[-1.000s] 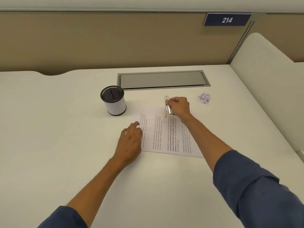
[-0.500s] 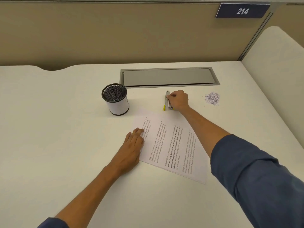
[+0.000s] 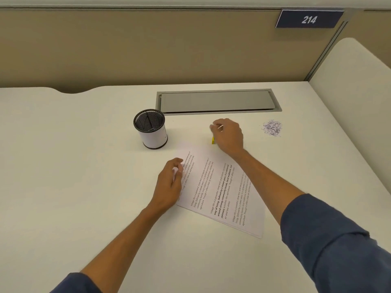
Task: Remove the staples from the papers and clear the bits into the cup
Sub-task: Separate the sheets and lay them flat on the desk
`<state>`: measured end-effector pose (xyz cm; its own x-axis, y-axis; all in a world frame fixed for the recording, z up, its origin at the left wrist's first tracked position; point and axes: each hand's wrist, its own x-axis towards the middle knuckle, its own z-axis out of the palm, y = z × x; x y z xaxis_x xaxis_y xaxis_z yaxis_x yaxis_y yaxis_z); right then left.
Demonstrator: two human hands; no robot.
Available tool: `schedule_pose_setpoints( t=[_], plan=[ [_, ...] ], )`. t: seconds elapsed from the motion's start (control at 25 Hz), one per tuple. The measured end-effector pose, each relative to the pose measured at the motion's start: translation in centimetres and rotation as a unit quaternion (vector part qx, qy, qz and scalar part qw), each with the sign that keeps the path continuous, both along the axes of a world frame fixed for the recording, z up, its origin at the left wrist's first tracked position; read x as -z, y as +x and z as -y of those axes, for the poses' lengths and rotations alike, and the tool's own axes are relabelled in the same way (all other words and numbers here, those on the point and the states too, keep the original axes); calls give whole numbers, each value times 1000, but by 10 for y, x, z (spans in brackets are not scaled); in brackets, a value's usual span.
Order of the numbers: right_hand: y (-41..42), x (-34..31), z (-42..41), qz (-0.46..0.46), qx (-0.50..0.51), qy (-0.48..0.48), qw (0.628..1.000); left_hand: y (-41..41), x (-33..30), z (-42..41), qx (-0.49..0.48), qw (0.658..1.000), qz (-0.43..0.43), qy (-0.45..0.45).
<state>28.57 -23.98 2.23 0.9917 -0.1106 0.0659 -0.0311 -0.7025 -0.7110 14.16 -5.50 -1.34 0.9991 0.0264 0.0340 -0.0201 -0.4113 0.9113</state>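
Observation:
Printed papers (image 3: 220, 191) lie slanted on the white desk (image 3: 84, 187). My left hand (image 3: 169, 185) curls its fingers round the papers' left edge and lifts it a little. Beyond the papers' far corner, my right hand (image 3: 228, 134) grips a metal staple remover (image 3: 213, 140) with a yellow tip; most of the tool is hidden under the hand. A black mesh cup (image 3: 151, 129) with a white band stands upright to the left of my right hand. A small pile of paper bits (image 3: 272, 128) lies to the right.
A grey cable flap (image 3: 218, 101) is set into the desk behind the cup and my right hand. A tan partition with a sign reading 214 (image 3: 309, 19) backs the desk. A second white desk (image 3: 355, 85) adjoins on the right.
My left hand went from lying flat on the papers to curling round their left edge. My right hand closed further over the staple remover, hiding most of it.

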Motion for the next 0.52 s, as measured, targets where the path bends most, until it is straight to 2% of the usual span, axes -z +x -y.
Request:
schedule_pose_setpoints(
  t=[0.12, 0.2, 0.36, 0.52],
  plan=[
    [-46, -8, -8, 23, -101, 55, 993, 9, -17, 7, -61, 974, -119, -185],
    [-78, -9, -11, 35, -162, 78, 983, 12, -27, 9, -72, 952, -153, -256],
    [-117, -10, -15, 90, -239, 42, 966, 6, -38, 13, -35, 934, -168, -314],
    [-123, -17, -16, 157, -227, -5, 961, 2, -47, 23, -30, 927, -176, -329]
  ],
)
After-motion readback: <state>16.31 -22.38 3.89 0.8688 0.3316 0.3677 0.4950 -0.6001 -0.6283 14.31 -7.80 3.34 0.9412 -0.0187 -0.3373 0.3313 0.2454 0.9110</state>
